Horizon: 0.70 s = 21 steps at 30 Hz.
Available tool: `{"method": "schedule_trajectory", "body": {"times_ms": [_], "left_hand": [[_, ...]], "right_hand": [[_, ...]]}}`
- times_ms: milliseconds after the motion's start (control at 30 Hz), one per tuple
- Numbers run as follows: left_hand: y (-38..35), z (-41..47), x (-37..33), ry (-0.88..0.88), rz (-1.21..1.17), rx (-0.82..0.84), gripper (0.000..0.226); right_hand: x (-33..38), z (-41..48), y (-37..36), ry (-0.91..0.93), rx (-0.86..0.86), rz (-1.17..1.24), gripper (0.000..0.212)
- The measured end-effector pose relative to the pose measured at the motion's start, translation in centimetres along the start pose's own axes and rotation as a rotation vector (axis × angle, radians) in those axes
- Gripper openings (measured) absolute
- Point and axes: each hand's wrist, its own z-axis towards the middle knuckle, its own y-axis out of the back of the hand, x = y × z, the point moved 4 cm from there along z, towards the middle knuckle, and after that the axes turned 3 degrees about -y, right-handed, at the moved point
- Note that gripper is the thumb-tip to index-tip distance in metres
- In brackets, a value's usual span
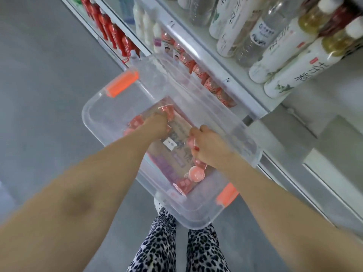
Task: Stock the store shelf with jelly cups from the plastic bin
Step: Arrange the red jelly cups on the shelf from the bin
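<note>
- Two hands in plastic bin (92, 114): right hand (211, 147) grip curled round one pink jelly cup (191, 143); left hand (157, 125) grip over another, closure unclear.
- Several jelly cups (196, 174) lie loose in the bin.
- Store shelf (216, 61) alongside; stocking apparently unfinished.

Both forearms stretch toward mid-frame, left hand (157, 124) palm-down, right hand (210, 147) with fingers curled round a jelly cup (191, 142).
</note>
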Motion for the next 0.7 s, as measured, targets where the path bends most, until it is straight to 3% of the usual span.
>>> {"method": "schedule_trajectory", "body": {"times_ms": [367,500,700], "left_hand": [[5.4,-12.5,-5.6,-0.351,-0.54,-0.299,0.027],[5.3,-16.6,-10.0,-0.451,-0.56,-0.309,0.028],[2.4,-20.5,-19.2,-0.611,-0.407,-0.275,0.061]], "right_hand": [[-0.7,-9.2,6.7,-0.063,-0.366,0.226,0.05],[-2.4,-14.4,8.3,-0.101,-0.468,0.259,0.049],[-8.0,-24.4,9.3,-0.257,-0.61,0.332,0.047]]}}
